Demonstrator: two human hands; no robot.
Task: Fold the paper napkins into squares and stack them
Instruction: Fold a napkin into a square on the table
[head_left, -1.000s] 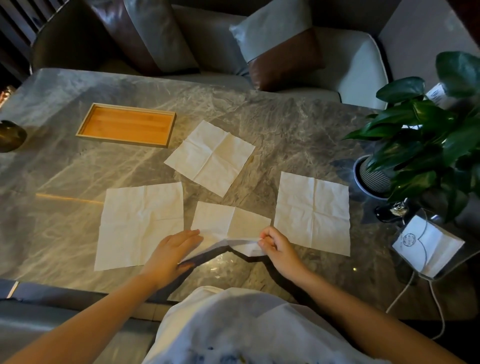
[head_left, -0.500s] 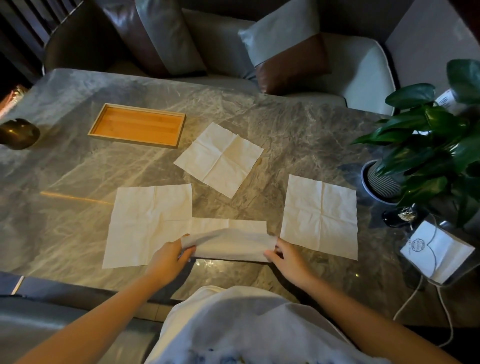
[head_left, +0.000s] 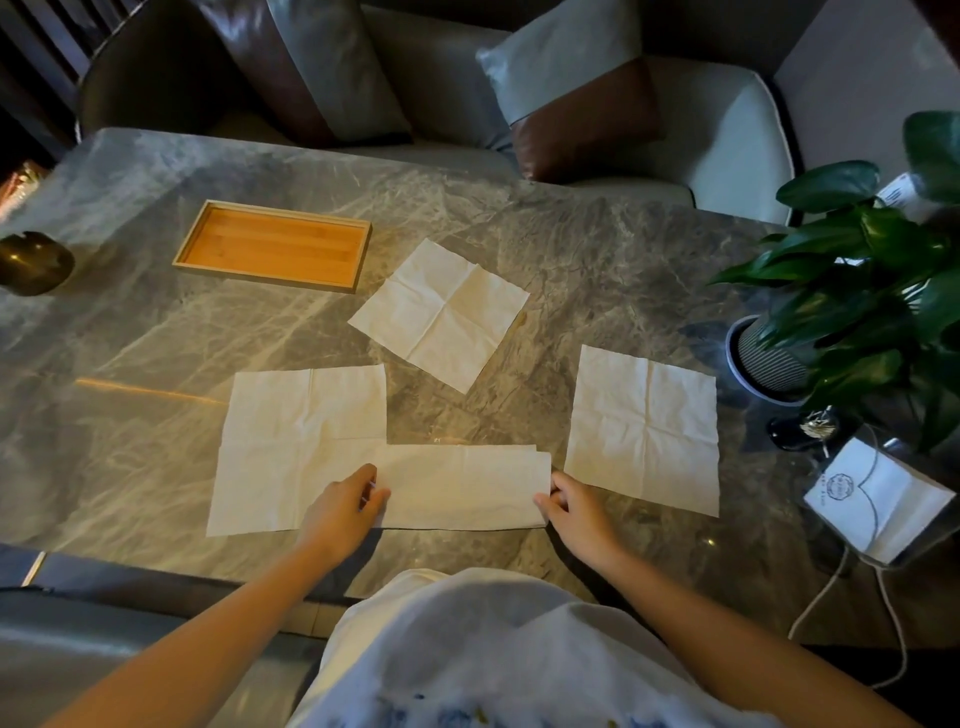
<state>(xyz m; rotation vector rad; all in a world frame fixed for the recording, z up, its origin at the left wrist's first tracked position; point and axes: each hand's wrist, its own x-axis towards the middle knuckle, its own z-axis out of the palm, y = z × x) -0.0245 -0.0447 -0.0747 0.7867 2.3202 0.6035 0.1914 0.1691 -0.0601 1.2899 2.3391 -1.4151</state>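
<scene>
Four napkins: three unfolded napkins (head_left: 304, 447), one half-folded napkin (head_left: 462, 486) pinched by left hand (head_left: 340, 506) and right hand (head_left: 574, 512).

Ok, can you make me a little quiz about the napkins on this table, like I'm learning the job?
1. How many napkins lie fully open and flat?
2. True or false: the wooden tray already holds a stack of folded napkins.
3. Which napkin do the left hand and right hand touch? A) the tilted one near the tray B) the half-folded napkin C) the one beside the potted plant

Key:
1. Three.
2. False; the tray is empty.
3. B; each hand is at one short end of it.
</scene>
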